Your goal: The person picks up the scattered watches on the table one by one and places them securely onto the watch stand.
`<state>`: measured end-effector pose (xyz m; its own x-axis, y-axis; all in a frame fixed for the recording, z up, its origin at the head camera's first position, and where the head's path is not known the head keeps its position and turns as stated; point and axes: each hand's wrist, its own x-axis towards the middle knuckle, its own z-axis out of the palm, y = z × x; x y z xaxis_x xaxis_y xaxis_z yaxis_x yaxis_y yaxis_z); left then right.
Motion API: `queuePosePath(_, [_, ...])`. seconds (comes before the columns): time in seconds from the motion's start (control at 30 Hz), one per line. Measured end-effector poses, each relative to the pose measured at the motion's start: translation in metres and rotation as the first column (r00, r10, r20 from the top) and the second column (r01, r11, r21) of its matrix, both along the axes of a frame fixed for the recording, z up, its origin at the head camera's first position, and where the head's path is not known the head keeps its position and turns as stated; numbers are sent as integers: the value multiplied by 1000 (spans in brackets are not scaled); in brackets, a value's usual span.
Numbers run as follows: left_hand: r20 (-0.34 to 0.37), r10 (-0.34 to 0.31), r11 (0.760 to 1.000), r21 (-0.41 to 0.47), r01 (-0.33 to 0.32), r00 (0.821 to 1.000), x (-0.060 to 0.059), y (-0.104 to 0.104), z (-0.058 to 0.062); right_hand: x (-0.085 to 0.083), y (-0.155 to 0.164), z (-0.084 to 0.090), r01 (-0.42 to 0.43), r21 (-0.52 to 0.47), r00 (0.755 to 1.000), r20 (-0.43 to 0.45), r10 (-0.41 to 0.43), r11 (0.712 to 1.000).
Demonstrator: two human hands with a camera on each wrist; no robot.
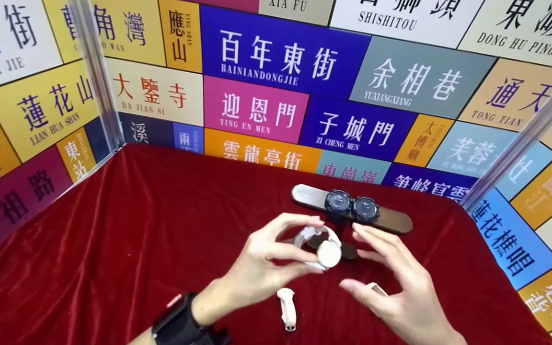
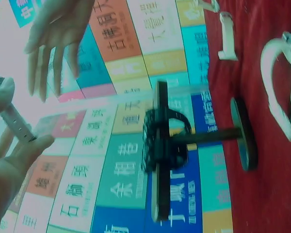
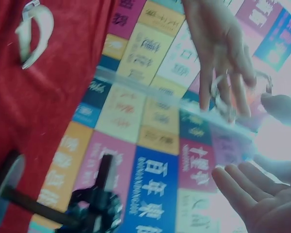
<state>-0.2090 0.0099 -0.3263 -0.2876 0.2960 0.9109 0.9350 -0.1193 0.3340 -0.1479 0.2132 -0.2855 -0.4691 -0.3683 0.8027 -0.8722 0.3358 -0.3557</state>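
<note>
My left hand (image 1: 271, 256) pinches a white wristwatch (image 1: 329, 254) between thumb and fingers, its strap curved into a loop and its pale dial facing the head camera. In the left wrist view, the holes of its strap (image 2: 18, 124) show between the fingertips. To the right of it my right hand (image 1: 400, 282) is held apart, thumb and fingers spread, the fingertips close to the watch. Nothing shows in its palm in the left wrist view. Another white watch (image 1: 287, 309) lies on the red cloth below my left hand. Part of a white strap (image 1: 376, 289) shows beside my right thumb.
Behind the hands stands a T-shaped watch stand (image 1: 398, 221) carrying two black watches (image 1: 365, 209) on its crossbar. Red velvet cloth (image 1: 161, 230) covers the table. Transparent panels with colourful sign walls (image 1: 281, 57) behind them bound the back and sides.
</note>
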Motion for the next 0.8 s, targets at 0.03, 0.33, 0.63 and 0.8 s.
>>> queuePosePath(0.03, [-11,-11,1000,21,11,1000,0,5,0,0,-3,1,-16,-10,999,-30,16,1000])
queuePosePath(0.33, [22,-47,986,164,42,999,-10,48,-14,-7,-10,1,35,-133,995,-89,-47,990])
queuePosePath(0.63, [40,77,997,12,-77,996,-33,57,-31,-23,15,-7,237,-83,971,-21,-239,968])
queuePosePath(0.8, [-98,261,947,-164,-274,960,-69,42,-51,-35,52,-28,425,-41,904,67,-422,904])
